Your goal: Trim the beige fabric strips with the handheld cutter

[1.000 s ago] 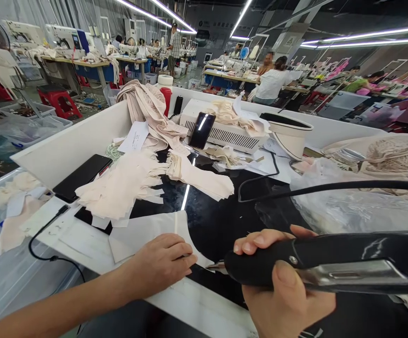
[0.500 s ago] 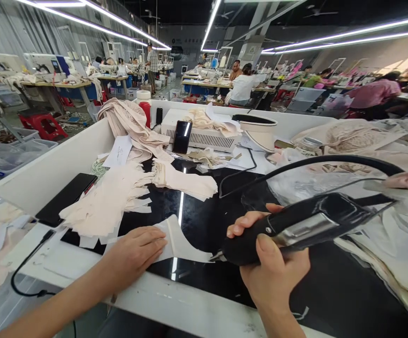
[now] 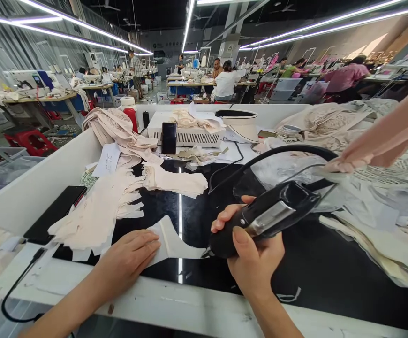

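My left hand (image 3: 132, 253) lies flat, fingers stretched out, on the left part of a white curved fabric piece (image 3: 174, 241) with a pale strip across it. My right hand (image 3: 255, 263) is wrapped round a black corded hand tool (image 3: 277, 211) with a silver lever on its side. Its narrow metal tip meets the fabric's pointed right end; whether it presses on it I cannot tell. A peach cloth strip (image 3: 376, 136) runs from the upper right to the tool's rear end, where a thick black cable (image 3: 277, 150) loops away.
Stacked pale fabric pieces (image 3: 91, 206) lie left of the glossy black work surface (image 3: 313, 272). A phone (image 3: 169, 138) leans against a vented white box (image 3: 193, 134) behind. Plastic bags and lace cloth (image 3: 330, 119) crowd the right. White walls (image 3: 59, 173) edge the table.
The whole view has swung to the right, so things appear further left. The tool's tip stays at the fabric's right end, and both hands keep their places on fabric and tool.
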Tool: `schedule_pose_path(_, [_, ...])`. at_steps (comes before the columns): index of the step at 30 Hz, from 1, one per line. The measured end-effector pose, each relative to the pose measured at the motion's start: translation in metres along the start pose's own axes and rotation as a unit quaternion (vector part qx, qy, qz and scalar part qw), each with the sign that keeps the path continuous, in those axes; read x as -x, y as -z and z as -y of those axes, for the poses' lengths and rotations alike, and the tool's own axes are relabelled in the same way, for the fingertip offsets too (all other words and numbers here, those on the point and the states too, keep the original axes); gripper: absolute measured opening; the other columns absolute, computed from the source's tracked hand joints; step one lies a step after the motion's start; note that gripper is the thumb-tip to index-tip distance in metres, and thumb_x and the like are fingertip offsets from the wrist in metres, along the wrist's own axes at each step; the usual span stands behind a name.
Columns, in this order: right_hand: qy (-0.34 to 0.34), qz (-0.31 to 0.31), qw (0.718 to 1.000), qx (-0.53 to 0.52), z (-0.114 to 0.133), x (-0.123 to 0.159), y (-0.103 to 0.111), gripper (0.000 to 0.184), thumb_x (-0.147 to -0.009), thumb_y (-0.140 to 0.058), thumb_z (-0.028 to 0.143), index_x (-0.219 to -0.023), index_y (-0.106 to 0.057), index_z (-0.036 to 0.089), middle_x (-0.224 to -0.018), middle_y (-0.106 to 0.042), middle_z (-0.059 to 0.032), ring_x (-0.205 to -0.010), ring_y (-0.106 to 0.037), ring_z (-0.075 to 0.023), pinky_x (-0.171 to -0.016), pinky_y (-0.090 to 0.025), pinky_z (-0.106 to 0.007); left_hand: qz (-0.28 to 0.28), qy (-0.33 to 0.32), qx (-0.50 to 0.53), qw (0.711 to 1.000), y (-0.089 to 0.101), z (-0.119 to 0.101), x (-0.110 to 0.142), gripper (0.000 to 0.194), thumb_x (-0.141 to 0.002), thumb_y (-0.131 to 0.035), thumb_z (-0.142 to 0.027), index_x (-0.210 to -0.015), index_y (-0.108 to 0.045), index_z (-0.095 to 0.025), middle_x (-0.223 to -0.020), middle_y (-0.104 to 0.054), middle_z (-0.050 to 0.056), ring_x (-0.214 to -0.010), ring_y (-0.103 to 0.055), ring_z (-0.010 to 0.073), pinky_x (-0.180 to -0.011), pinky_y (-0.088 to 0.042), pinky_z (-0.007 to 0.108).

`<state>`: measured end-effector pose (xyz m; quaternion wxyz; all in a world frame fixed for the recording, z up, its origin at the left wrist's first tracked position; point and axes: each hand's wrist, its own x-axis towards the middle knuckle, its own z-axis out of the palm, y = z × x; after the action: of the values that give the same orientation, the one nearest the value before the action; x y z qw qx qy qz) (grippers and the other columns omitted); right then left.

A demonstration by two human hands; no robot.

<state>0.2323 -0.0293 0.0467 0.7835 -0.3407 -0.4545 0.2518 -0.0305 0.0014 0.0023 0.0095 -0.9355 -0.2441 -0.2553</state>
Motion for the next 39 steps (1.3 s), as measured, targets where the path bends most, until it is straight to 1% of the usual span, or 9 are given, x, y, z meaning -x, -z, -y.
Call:
schedule_pose_path(11, [-0.005, -0.004, 1.0, 0.018, 0.0, 0.001, -0.001, 0.036, -0.093, -0.083, 0.035, -0.123, -0.066, 0.028, -0.086, -0.072, 0.0014, -0.064, -0.068, -0.0149, -0.059, -0.06, -0.029, 0.023, -0.008, 0.009, 1.0, -0.006, 0.008, 0.004, 0.032, -0.116, -0.043, -0.018, -0.13, -0.072, -0.016, -0.129, -0.078, 0.01, -0.12, -0.075, 0.0235, -0.107, -0.065, 0.04])
schedule_pose_path(16, [-0.001, -0.006, 1.0, 0.022, 0.0, 0.002, -0.002, 0.034, -0.092, -0.082, 0.032, -0.122, -0.067, 0.028, -0.086, -0.073, 0.0016, -0.062, -0.068, -0.0145, -0.058, -0.061, -0.028, 0.037, -0.007, 0.008, 0.999, -0.006, 0.011, 0.002, 0.032, -0.113, -0.043, -0.013, -0.128, -0.071, -0.015, -0.13, -0.077, 0.011, -0.119, -0.074, 0.0236, -0.106, -0.065, 0.039])
schedule_pose_path(19, [0.006, -0.001, 1.0, 0.022, -0.002, -0.004, -0.002, 0.036, -0.09, -0.084, 0.033, -0.121, -0.067, 0.027, -0.084, -0.073, 0.0019, -0.061, -0.067, -0.0145, -0.057, -0.06, -0.028, 0.046, -0.007, 0.022, 0.999, -0.005, 0.007, -0.001, 0.031, -0.111, -0.043, -0.009, -0.126, -0.07, -0.015, -0.124, -0.076, 0.011, -0.112, -0.075, 0.0233, -0.101, -0.066, 0.038])
schedule_pose_path(22, [0.014, -0.013, 0.999, 0.029, -0.007, -0.015, -0.001, 0.036, -0.088, -0.085, 0.033, -0.118, -0.066, 0.026, -0.083, -0.072, 0.0027, -0.061, -0.067, -0.0145, -0.057, -0.06, -0.028, 0.072, 0.026, 0.053, 0.996, -0.003, -0.005, -0.005, 0.029, -0.109, -0.046, -0.009, -0.121, -0.071, -0.016, -0.116, -0.076, 0.009, -0.102, -0.075, 0.0227, -0.091, -0.066, 0.035])
schedule_pose_path(26, [0.013, -0.027, 0.999, 0.026, -0.012, -0.028, -0.003, 0.034, -0.087, -0.084, 0.032, -0.116, -0.067, 0.026, -0.083, -0.072, 0.0031, -0.061, -0.066, -0.0143, -0.058, -0.06, -0.029, 0.139, 0.115, 0.131, 0.975, 0.004, -0.023, -0.013, 0.023, -0.107, -0.052, -0.012, -0.111, -0.073, -0.021, -0.107, -0.072, 0.005, -0.092, -0.075, 0.0194, -0.085, -0.064, 0.03])
schedule_pose_path(30, [0.011, -0.019, 1.0, 0.011, -0.013, -0.029, -0.007, 0.031, -0.088, -0.084, 0.032, -0.113, -0.066, 0.026, -0.084, -0.072, 0.0035, -0.062, -0.067, -0.014, -0.058, -0.06, -0.028, 0.18, 0.152, 0.165, 0.958, 0.007, -0.023, -0.028, 0.024, -0.106, -0.055, -0.01, -0.113, -0.073, -0.023, -0.106, -0.071, 0.002, -0.085, -0.075, 0.0158, -0.081, -0.063, 0.027])
schedule_pose_path(33, [0.006, -0.016, 1.0, 0.015, -0.016, -0.026, -0.011, 0.028, -0.088, -0.083, 0.034, -0.107, -0.065, 0.026, -0.083, -0.072, 0.0034, -0.062, -0.067, -0.0141, -0.058, -0.061, -0.028, 0.167, 0.107, 0.143, 0.97, 0.004, -0.011, -0.048, 0.025, -0.104, -0.063, -0.01, -0.126, -0.069, -0.021, -0.118, -0.073, 0.005, -0.103, -0.076, 0.0207, -0.093, -0.065, 0.033])
schedule_pose_path(36, [-0.001, -0.018, 1.0, 0.016, -0.019, -0.024, -0.015, 0.028, -0.087, -0.083, 0.035, -0.104, -0.064, 0.026, -0.082, -0.072, 0.0037, -0.061, -0.067, -0.0141, -0.058, -0.061, -0.028, 0.158, 0.024, 0.15, 0.976, -0.003, 0.001, -0.069, 0.037, -0.1, -0.077, -0.016, -0.135, -0.063, -0.02, -0.138, -0.071, 0.01, -0.134, -0.067, 0.0262, -0.115, -0.058, 0.043])
schedule_pose_path(39, [-0.007, -0.016, 1.0, 0.015, -0.02, -0.023, -0.018, 0.024, -0.087, -0.082, 0.035, -0.101, -0.064, 0.026, -0.083, -0.072, 0.0043, -0.062, -0.067, -0.0132, -0.06, -0.061, -0.028, 0.196, -0.021, 0.169, 0.966, -0.011, 0.01, -0.083, 0.055, -0.095, -0.086, -0.023, -0.142, -0.059, -0.02, -0.146, -0.069, 0.011, -0.152, -0.054, 0.0288, -0.124, -0.051, 0.048])
